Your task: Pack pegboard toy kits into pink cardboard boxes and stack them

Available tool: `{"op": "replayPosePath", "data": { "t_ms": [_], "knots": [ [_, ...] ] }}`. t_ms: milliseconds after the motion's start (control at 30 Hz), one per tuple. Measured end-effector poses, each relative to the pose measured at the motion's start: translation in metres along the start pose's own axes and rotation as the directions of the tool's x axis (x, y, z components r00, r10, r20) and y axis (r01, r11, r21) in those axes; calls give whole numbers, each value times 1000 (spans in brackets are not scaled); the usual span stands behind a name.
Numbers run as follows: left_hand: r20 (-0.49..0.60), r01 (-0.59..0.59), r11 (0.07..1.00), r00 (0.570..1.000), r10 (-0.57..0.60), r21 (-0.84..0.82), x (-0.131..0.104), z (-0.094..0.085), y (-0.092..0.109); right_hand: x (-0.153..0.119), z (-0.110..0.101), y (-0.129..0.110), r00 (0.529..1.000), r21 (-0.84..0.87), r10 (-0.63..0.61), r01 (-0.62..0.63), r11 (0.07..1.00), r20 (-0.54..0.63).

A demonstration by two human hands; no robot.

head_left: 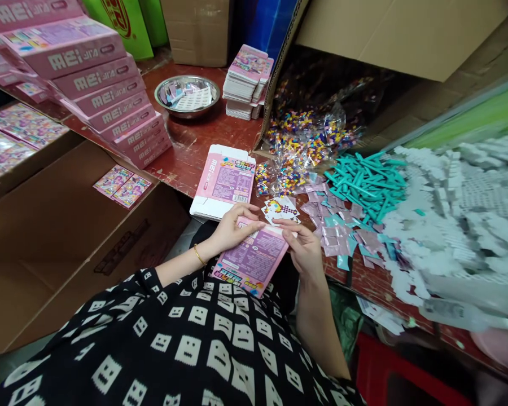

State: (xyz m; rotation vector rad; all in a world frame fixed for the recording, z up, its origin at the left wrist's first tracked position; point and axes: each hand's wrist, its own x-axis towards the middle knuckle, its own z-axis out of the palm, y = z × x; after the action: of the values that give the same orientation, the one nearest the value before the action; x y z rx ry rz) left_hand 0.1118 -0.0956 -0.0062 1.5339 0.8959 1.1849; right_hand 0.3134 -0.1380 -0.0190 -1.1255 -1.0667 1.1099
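A pink and purple printed box (256, 256) is held over my lap, its text side facing up. My left hand (236, 226) grips its far left edge, thumb on top. At the far right corner my right hand (303, 243) pinches the box between thumb and fingers. Just beyond my hands lies a small pile of printed cards (280, 208). A stack of flat pink and white boxes (224, 183) rests at the table edge, left of the cards. What is inside the held box is hidden.
Bags of colourful beads (305, 144) spill from a large carton (389, 34). Teal pens (366, 183), small sachets (334, 231) and white pegboards (469, 208) cover the right side. Behind are a metal bowl (187, 113) and stacked cards (245, 79). Pink boxes (110, 101) and an open carton (80, 237) stand left.
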Motion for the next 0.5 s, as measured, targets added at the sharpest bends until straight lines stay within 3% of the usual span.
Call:
{"op": "replayPosePath", "data": {
  "t_ms": [100, 167, 200, 267, 300, 367, 400, 433, 500],
  "knots": [
    [-23, 13, 999, 1000, -14, -45, 3, 3, -6, -3, 2, -7, 988, -34, -14, 20, 999, 153],
    [-37, 55, 993, 998, -59, -104, 5, 3, -8, -4, -3, -9, 987, -24, 20, -17, 1000, 157],
    [-46, 85, 985, 995, -93, -149, 5, 3, -9, -4, -8, -8, 995, -15, 33, -32, 999, 93],
    [-77, 147, 953, 982, -173, -264, 2, 0, -10, 0, -23, -5, 983, 5, 19, -18, 1000, -180],
    [-89, 175, 929, 973, -215, -328, -1, -1, -11, 5, -32, -2, 935, 19, -6, 13, 1000, -356],
    [-29, 263, 861, 952, -305, -435, -8, -2, -13, 22, -45, 2, 779, 40, -61, 110, 993, -624],
    [65, 334, 816, 936, -346, -472, -12, -1, -13, 32, -46, 3, 728, 47, -76, 147, 988, -681],
    [169, 403, 771, 914, -370, -493, -15, 0, -12, 42, -42, 2, 709, 45, -92, 173, 984, -699],
    [273, 464, 721, 886, -376, -514, -19, 0, -8, 57, -21, -4, 751, 25, -142, 207, 978, -645]
  ]
}}
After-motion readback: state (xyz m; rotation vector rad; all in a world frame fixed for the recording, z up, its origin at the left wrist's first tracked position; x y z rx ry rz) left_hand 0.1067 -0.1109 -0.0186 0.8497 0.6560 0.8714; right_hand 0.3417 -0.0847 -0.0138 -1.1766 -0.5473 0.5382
